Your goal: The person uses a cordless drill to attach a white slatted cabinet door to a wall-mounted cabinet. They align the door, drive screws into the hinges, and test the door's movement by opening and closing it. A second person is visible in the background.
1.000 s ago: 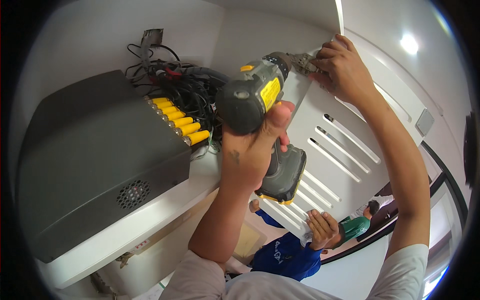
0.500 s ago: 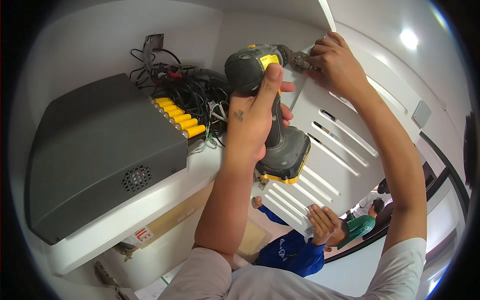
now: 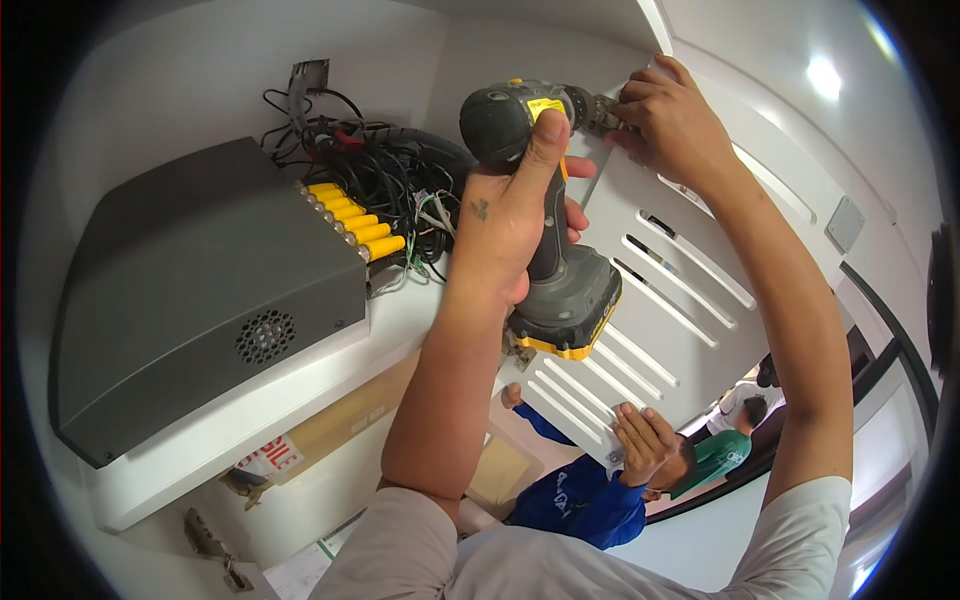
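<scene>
My left hand [image 3: 500,235] is wrapped round the handle of a black and yellow cordless drill [image 3: 570,300]. Its chuck points right, up against a metal hinge [image 3: 602,117] at the top of a white slotted panel [image 3: 650,370]. On the other side of that hinge, my right hand [image 3: 672,115] has its fingers bent and closed on the metal, close to the panel's upper corner. The drill's tip and whatever screw it meets are hidden by the hinge and fingers. A second hinge [image 3: 520,352] shows lower on the panel, partly behind the drill's battery.
A dark grey metal box [image 3: 200,290] with yellow-sleeved connectors [image 3: 370,235] sits on a white shelf [image 3: 250,420]. Tangled black cables [image 3: 390,175] lie behind it. A co-worker in blue [image 3: 580,505] has a raised hand [image 3: 642,440] against the panel's lower end. A cardboard box [image 3: 340,410] is below the shelf.
The drill and my left hand have shifted slightly up and right, closer to the hinge. My right hand stays at the hinge. The view has moved a little.
</scene>
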`<action>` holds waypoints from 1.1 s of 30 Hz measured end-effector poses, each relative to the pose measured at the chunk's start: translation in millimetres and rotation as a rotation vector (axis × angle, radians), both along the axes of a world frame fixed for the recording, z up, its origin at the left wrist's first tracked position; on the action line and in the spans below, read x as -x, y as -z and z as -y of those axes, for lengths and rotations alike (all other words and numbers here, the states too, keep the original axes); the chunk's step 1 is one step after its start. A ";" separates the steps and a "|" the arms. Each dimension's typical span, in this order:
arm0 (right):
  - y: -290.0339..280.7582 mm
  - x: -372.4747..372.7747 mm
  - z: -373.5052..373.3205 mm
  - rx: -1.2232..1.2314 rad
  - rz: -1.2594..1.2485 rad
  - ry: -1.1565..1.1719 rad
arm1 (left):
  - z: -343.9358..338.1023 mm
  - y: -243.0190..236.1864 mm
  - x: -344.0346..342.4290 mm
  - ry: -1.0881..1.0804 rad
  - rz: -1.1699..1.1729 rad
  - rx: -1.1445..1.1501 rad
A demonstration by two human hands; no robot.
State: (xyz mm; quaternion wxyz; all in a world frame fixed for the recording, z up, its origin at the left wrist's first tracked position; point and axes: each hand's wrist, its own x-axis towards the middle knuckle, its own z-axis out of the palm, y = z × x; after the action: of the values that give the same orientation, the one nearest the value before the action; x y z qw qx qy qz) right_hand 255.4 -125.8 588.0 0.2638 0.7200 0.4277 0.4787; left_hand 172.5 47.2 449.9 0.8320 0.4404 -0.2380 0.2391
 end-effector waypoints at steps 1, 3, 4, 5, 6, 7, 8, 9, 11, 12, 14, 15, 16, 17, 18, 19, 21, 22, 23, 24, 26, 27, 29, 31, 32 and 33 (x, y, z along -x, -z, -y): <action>0.1 -0.2 0.3 -0.004 -0.005 -0.001 | 0.1 -0.5 -0.2 -0.002 -0.007 -0.004; 0.0 -0.3 0.8 -0.007 -0.010 0.002 | 0.1 -1.5 -0.6 0.011 -0.014 0.004; -0.1 -0.3 1.1 -0.004 -0.010 0.008 | 0.1 -2.0 -0.9 0.026 -0.014 0.018; -0.2 -0.5 1.2 0.001 -0.003 0.012 | 0.1 -2.3 -1.3 0.042 -0.013 0.032; -0.2 -0.4 1.5 -0.005 -0.011 0.018 | 0.4 -2.6 -1.7 0.039 -0.011 0.028; -0.2 -0.6 1.4 -0.010 -0.012 0.021 | 0.7 -2.8 -2.1 0.036 -0.011 0.023; -0.1 -0.6 1.5 -0.007 -0.002 0.016 | 1.1 -3.1 -2.4 0.032 -0.010 0.018; -0.2 -0.9 1.6 -0.015 -0.010 0.017 | 1.7 -3.5 -2.8 0.017 -0.013 0.000; 0.0 -1.5 1.7 -0.015 0.001 0.008 | 2.1 -3.9 -3.1 -0.013 -0.019 -0.035; 0.1 -1.9 1.8 -0.017 -0.004 0.001 | 2.2 -4.0 -3.1 -0.013 -0.016 -0.035; 0.5 -2.9 2.1 -0.018 -0.008 -0.003 | 2.3 -3.7 -2.7 -0.016 -0.011 -0.037; 0.6 -3.4 2.2 -0.015 0.003 0.000 | 2.3 -3.5 -2.5 -0.012 -0.009 -0.037; 0.5 -4.0 2.0 -0.011 0.013 0.001 | 2.3 -3.8 -2.6 -0.013 -0.007 -0.039; 0.4 -4.2 1.8 -0.008 0.023 0.004 | 2.4 -4.0 -2.7 -0.017 -0.003 -0.043; 0.3 -4.3 1.4 -0.008 0.025 0.008 | 2.6 -4.0 -2.6 -0.014 -0.004 -0.046; 0.2 -4.1 0.9 -0.008 0.028 0.011 | 2.8 -4.3 -2.4 -0.015 -0.004 -0.051; 0.3 -2.3 -0.3 -0.010 0.023 0.020 | 3.0 -5.2 -1.9 -0.021 -0.008 -0.065; 0.2 -0.7 -1.0 -0.009 0.015 0.026 | 3.0 -5.9 -1.4 -0.026 -0.012 -0.072; 0.3 1.1 -1.8 -0.016 0.007 0.056 | 2.8 -6.8 -0.8 -0.034 -0.018 -0.080; 0.7 3.5 -2.3 -0.016 -0.006 0.014 | 2.5 -8.0 -0.3 -0.039 -0.030 -0.092; 2.4 8.2 -3.5 -0.028 -0.031 -0.014 | 1.3 -10.8 0.9 -0.047 -0.053 -0.113; 2.6 9.9 -4.4 -0.025 -0.026 -0.001 | 0.5 -12.1 1.4 -0.044 -0.059 -0.122; 2.6 12.3 -5.8 -0.020 -0.019 0.024 | -1.2 -14.9 2.2 -0.047 -0.070 -0.147; 2.4 13.2 -6.7 -0.021 -0.019 0.029 | -1.8 -17.9 2.5 -0.034 -0.092 -0.134; 2.3 13.2 -6.8 -0.022 -0.018 0.029 | -1.9 -19.3 2.6 -0.034 -0.100 -0.132; 2.2 13.1 -6.8 -0.022 -0.020 0.029 | -2.1 -20.5 3.0 -0.036 -0.104 -0.143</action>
State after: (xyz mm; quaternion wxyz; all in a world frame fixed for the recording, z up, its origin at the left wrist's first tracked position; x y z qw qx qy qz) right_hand 242.3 -119.0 585.8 0.2583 0.7337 0.4147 0.4722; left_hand 169.4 49.3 470.4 0.8054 0.5146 -0.2027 0.2132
